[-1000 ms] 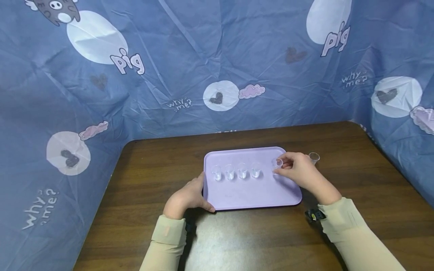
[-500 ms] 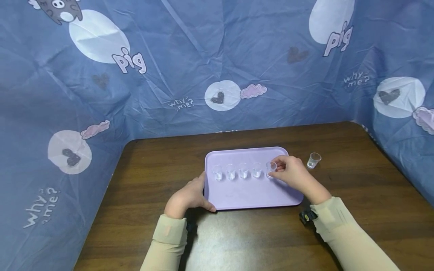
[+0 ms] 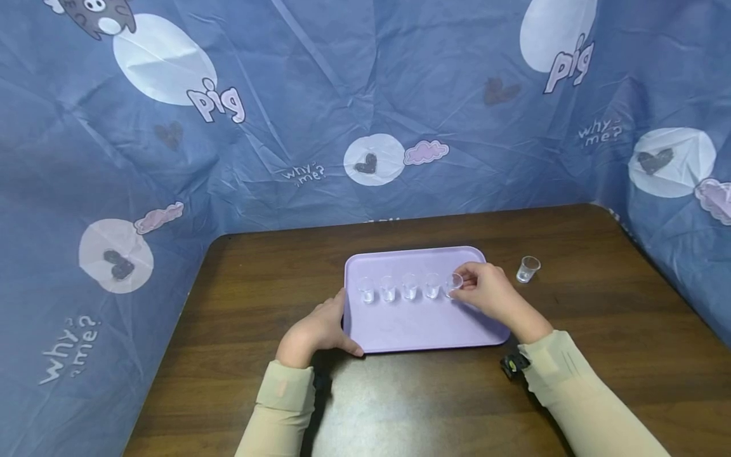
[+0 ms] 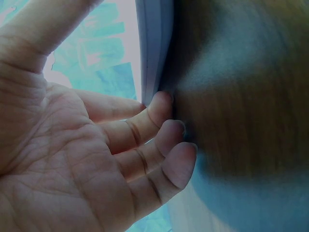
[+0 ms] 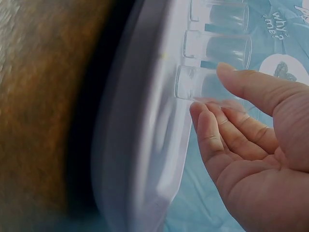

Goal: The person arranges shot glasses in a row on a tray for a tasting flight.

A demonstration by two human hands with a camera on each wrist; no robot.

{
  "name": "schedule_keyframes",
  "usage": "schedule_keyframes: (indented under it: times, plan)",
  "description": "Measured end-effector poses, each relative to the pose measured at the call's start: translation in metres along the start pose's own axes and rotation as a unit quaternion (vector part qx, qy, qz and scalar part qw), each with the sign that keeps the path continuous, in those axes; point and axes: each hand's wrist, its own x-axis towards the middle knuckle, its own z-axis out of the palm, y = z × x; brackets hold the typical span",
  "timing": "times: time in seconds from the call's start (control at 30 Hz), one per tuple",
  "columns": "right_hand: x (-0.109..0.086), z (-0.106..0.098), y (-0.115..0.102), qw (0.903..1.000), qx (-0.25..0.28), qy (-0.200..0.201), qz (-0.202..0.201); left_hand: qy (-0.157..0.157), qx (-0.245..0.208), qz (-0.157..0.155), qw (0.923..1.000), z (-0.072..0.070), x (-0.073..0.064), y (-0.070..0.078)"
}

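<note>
In the head view, a lilac tray point(image 3: 422, 330) lies on the wooden table. Several small clear cups point(image 3: 410, 287) stand upright on it in a row. At the row's right end my right hand point(image 3: 487, 292) holds a clear cup point(image 5: 187, 83) between thumb and fingertips, upright and close beside its neighbour. My left hand point(image 3: 317, 329) rests at the tray's left edge, thumb by the front left corner. The left wrist view shows its relaxed, slightly bent fingers point(image 4: 179, 165) against the tray's side point(image 4: 150, 48); nothing is pinched there.
Another clear cup point(image 3: 528, 270) stands on the table point(image 3: 605, 298) to the right of the tray, behind my right forearm. A blue printed cloth point(image 3: 297, 89) hangs behind the table and along its sides.
My right hand has moved left with the cup, from the tray's right part to the end of the row. The cup outside the tray has come fully into sight. My left hand stays put.
</note>
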Motion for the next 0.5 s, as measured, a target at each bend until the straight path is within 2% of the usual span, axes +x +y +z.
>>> schedule_keyframes:
  times: [0.27, 0.5]
  plan:
    - [-0.001, -0.008, 0.001, 0.9991, 0.039, -0.009, 0.015, -0.003, 0.001, -0.006, 1.0, 0.0, 0.0, 0.001]
    - [-0.008, -0.031, -0.001, 0.998, 0.053, -0.004, 0.033, -0.005, 0.003, -0.012, 0.9999, 0.0, 0.0, 0.001]
